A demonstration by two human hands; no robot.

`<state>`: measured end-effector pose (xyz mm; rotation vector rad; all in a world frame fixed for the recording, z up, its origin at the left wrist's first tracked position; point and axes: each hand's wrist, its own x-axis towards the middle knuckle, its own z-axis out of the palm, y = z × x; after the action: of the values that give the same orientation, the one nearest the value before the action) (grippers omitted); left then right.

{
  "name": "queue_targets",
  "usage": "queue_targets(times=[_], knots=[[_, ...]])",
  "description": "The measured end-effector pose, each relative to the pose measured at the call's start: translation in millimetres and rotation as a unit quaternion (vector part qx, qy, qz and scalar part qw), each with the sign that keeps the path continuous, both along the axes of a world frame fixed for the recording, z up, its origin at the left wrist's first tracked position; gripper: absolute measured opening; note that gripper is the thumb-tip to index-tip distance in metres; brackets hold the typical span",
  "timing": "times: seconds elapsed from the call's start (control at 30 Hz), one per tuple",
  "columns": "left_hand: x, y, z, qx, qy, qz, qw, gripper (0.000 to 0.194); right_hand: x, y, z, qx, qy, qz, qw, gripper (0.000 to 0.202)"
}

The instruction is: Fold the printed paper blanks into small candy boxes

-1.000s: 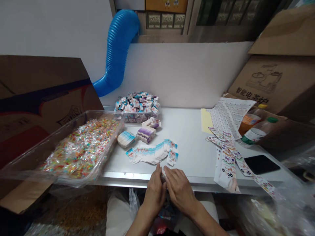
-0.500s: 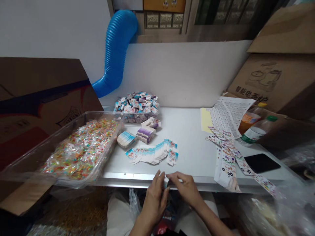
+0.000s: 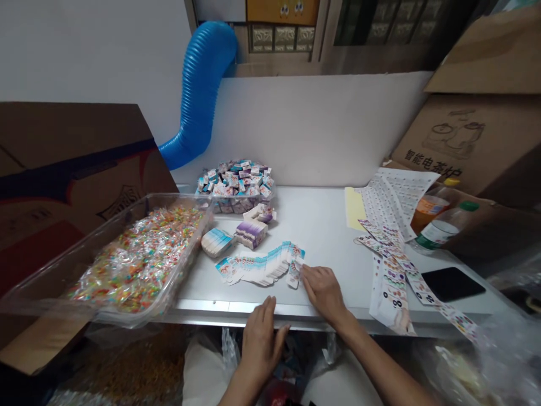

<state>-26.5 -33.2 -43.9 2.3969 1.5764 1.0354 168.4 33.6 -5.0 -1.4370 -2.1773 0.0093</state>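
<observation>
My left hand (image 3: 261, 332) is at the table's front edge, fingers stretched, thumb apart, with nothing in it. My right hand (image 3: 323, 290) reaches over the tabletop, its fingertips at the rightmost flat paper carton (image 3: 292, 276), which lies by the end of a fanned row of blue-and-white flat cartons (image 3: 257, 266). Its thumb looks apart from the fingers. Behind the row are a stack of blue-and-white cartons (image 3: 217, 241) and a purple-and-white stack (image 3: 251, 233). A clear tub of folded little boxes (image 3: 236, 181) stands against the wall.
A clear plastic bin (image 3: 186, 276) of small packets with colourful pieces stands left, beside a large cardboard box (image 3: 76, 135). To the right are printed sticker strips (image 3: 391, 287), paper sheets (image 3: 386, 194), a black phone (image 3: 453, 283) and bottles (image 3: 437, 231). A blue hose (image 3: 198, 96) hangs behind.
My hands have come apart. The right moved forward to the end of the carton row; the left opened near the table edge. The small white piece between them is gone from view.
</observation>
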Motion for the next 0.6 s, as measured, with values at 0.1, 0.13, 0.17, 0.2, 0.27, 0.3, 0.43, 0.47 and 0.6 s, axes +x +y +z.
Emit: queue_targets(times=[0.1,0.13,0.17,0.2,0.27,0.3,0.43,0.47,0.6], knots=[[12.1,16.4,15.3,0.044,-0.023,0.001,0.999,0.072,-10.8,-18.3,26.3,-0.039,0.148,0.002,0.988,0.029],[15.5,20.8,19.9,0.05,-0.029,0.001,0.998,0.073,-14.8,-23.5,32.9,-0.085,0.2,0.008,0.976,0.029],[18.0,24.4,23.5,0.052,-0.031,-0.005,0.998,0.07,-18.2,-27.5,37.8,-0.132,0.248,0.013,0.96,0.029],[19.5,27.0,26.2,0.05,-0.031,-0.014,0.998,0.068,-20.8,-29.8,40.8,-0.177,0.288,0.018,0.941,0.03],[19.5,29.6,29.2,0.038,-0.025,-0.036,0.998,0.063,-22.6,-29.8,41.9,-0.245,0.342,0.032,0.907,0.026],[18.4,29.8,30.1,0.03,-0.018,-0.044,0.998,0.063,-22.3,-28.1,40.7,-0.266,0.356,0.037,0.895,0.023],[12.8,27.5,35.6,0.019,0.028,-0.042,0.999,0.058,-19.4,-19.4,35.5,-0.303,0.345,0.049,0.887,0.013],[12.0,27.0,37.2,0.022,0.035,-0.043,0.998,0.054,-19.2,-18.2,35.3,-0.303,0.33,0.053,0.893,0.011],[12.3,25.9,37.1,0.039,0.027,-0.054,0.997,0.036,-20.5,-16.6,37.0,-0.272,0.254,0.057,0.926,0.009]])
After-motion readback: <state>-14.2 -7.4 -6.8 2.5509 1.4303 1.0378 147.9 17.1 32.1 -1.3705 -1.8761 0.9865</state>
